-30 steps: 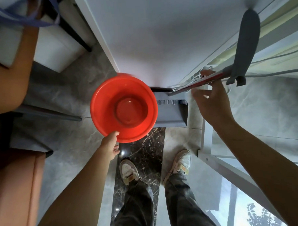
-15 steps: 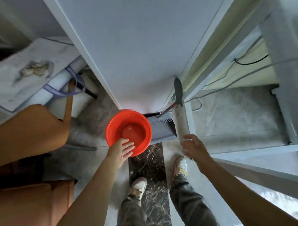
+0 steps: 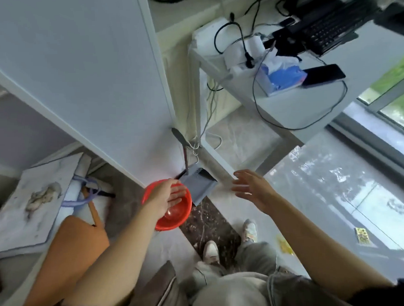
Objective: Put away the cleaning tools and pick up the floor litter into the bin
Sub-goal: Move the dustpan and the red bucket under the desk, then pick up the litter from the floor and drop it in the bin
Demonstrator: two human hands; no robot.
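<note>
A red plastic basin [image 3: 175,216] sits on the floor at the foot of a white wall. My left hand [image 3: 167,195] hovers over its rim with fingers spread, holding nothing. A grey dustpan [image 3: 198,184] leans against the wall just right of the basin, its long handle [image 3: 181,142] standing up along the wall corner. My right hand [image 3: 252,187] is open in the air to the right of the dustpan, apart from it. Two pieces of yellow litter lie on the floor: one [image 3: 284,247] by my right foot, another [image 3: 362,235] further right.
A white desk [image 3: 293,104] with cables, a tissue box [image 3: 279,75], a phone [image 3: 323,75] and a keyboard stands at the upper right. A marble-patterned board [image 3: 35,200] and an orange cushion [image 3: 78,239] lie at the left. Glass window panels run along the right.
My view has risen and pulled back from the basin and dustpan. My right hand let go of the dustpan handle one second ago and now hangs open. My left hand stays over the basin.
</note>
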